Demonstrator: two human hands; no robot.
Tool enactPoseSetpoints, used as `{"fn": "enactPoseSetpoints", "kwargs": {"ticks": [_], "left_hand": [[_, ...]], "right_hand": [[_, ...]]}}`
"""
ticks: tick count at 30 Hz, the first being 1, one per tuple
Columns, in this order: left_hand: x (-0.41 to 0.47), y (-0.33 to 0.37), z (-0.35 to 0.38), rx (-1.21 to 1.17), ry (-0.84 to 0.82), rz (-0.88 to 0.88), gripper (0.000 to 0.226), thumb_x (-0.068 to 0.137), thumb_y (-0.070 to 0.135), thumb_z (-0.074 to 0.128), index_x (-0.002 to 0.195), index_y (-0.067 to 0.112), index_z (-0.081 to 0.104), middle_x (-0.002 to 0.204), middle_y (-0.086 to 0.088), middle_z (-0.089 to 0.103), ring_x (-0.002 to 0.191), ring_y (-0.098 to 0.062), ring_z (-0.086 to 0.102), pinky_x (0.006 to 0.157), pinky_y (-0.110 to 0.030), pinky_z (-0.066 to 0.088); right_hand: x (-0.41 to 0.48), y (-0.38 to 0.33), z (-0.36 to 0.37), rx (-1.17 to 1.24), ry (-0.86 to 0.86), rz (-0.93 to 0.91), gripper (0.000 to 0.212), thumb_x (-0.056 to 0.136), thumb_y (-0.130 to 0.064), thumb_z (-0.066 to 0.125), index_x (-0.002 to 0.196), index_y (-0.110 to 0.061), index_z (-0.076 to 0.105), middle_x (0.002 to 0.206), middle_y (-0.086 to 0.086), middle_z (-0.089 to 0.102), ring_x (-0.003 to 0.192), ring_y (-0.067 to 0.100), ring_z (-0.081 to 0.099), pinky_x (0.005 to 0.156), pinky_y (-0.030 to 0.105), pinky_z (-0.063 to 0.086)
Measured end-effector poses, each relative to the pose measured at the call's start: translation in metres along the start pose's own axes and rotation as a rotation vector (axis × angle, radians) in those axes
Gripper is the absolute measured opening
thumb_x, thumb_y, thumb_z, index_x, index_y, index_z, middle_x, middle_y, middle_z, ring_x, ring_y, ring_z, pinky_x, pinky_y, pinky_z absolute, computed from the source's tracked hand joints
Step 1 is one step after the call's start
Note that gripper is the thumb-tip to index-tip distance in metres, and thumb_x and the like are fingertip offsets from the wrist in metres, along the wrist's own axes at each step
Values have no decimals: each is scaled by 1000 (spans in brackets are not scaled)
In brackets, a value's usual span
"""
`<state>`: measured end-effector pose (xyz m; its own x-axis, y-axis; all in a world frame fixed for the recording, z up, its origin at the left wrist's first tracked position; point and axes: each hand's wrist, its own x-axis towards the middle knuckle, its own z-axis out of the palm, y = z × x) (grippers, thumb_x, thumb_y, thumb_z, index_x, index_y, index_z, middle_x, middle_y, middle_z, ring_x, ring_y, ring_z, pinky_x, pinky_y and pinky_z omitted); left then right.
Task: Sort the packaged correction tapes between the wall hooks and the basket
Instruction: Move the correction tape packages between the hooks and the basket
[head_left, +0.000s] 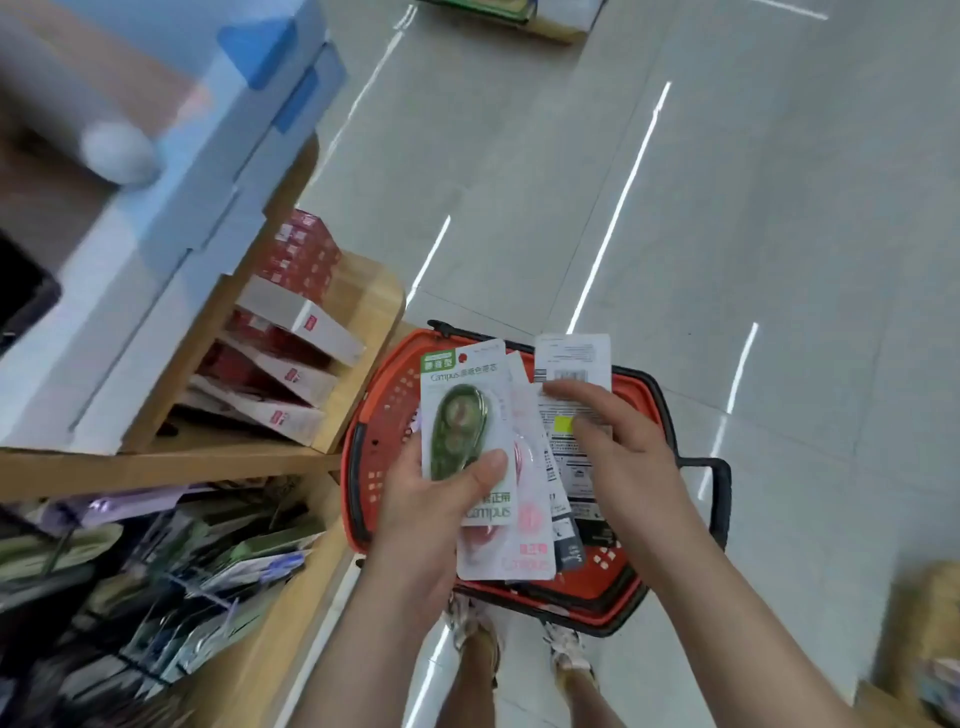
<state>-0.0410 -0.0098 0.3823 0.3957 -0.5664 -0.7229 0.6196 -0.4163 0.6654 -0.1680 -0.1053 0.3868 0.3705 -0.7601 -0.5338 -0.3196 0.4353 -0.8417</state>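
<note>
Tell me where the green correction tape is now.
Head view, centre: the green package tops the fan held by the left hand over the orange basket, pink package beside it.

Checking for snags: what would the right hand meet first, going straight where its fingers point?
The barcode-side pack: the right hand seems to touch it, in the fan of packs the left hand grips. Depth is unclear.

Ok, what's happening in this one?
A person stands over an orange basket on the floor. The left hand holds a fan of packaged correction tapes, with a green Campus pack on top and a pink pack under it. The right hand has its fingers on a back-facing pack at the fan's right edge; whether it pinches is unclear. Blurred packs hang on hooks at lower left.
</note>
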Motion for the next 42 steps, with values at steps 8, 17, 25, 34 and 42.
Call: {"fn": "enactPoseSetpoints", "kwargs": {"ticks": [8,17,25,34,42], "left_hand": [[-128,40,23,77,152,297,49,81,8,78,123,26,58,108,-1,74,98,-24,72,81,-56,58],[-249,60,2,-108,405,517,55,79,4,79,119,32,56,105,0,73,93,-30,72,70,-50,60],[-346,68,-34,-252,515,681,56,75,16,83,123,25,57,109,-2,73,97,-29,72,80,-52,59],[-423,42,-85,-146,549,848,71,77,2,72,138,28,46,119,5,69,107,-11,67,79,-25,56],[-487,6,-147,-266,834,816,20,75,8,81,91,19,75,82,-2,76,71,-13,68,64,-27,54]], "right_hand": [[-101,-94,-11,-218,-324,-130,78,71,-47,83,138,-50,42,124,-28,59,107,-10,60,94,22,51],[-179,-131,4,-208,-438,-345,31,100,-21,57,124,-39,63,130,-25,58,118,-14,52,108,27,45],[-265,-177,61,-126,-953,-272,32,85,-45,60,116,-37,66,118,-12,72,107,2,68,85,18,54],[-344,-162,139,-61,-1055,-194,26,91,-18,66,117,-18,66,104,3,77,96,21,74,77,31,61],[-414,-144,188,-32,-1174,-180,45,79,-30,71,121,-18,62,111,9,75,99,29,73,81,45,59]]}}
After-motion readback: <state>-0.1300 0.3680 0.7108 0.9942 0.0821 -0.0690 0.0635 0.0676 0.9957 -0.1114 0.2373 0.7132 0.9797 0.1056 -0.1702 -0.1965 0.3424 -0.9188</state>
